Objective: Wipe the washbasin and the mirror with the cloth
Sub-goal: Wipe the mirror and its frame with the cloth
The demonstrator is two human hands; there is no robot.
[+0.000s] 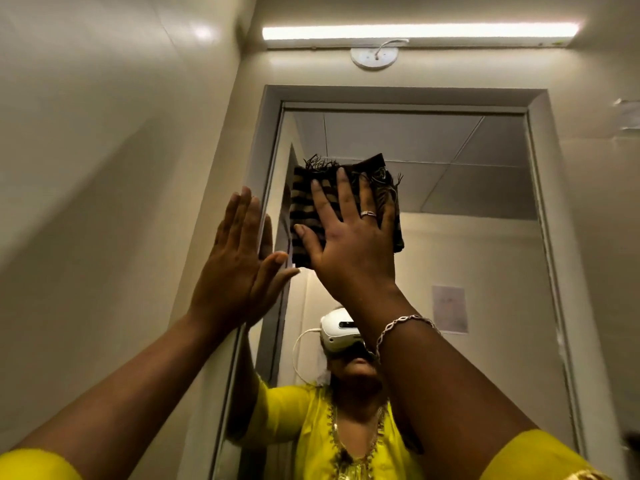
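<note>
Head view, right hand [349, 237] flat, grip apart, pressing cloth [308, 195] on mirror [485, 237], cloth partly hidden, left hand [239, 258] open

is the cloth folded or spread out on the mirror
Folded. The striped cloth is a compact layered pad with fringed edges bunched along its top, pressed flat against the mirror under the right hand.

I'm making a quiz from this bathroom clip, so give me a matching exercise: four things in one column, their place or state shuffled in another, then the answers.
1. cloth
2. left hand
3. tube light
4. bracelet

A. lit, above the mirror
B. on the right wrist
C. flat against the mirror's left frame edge
D. pressed to the glass under the right hand

Pairs: 1-D, 2-C, 3-A, 4-B
</note>
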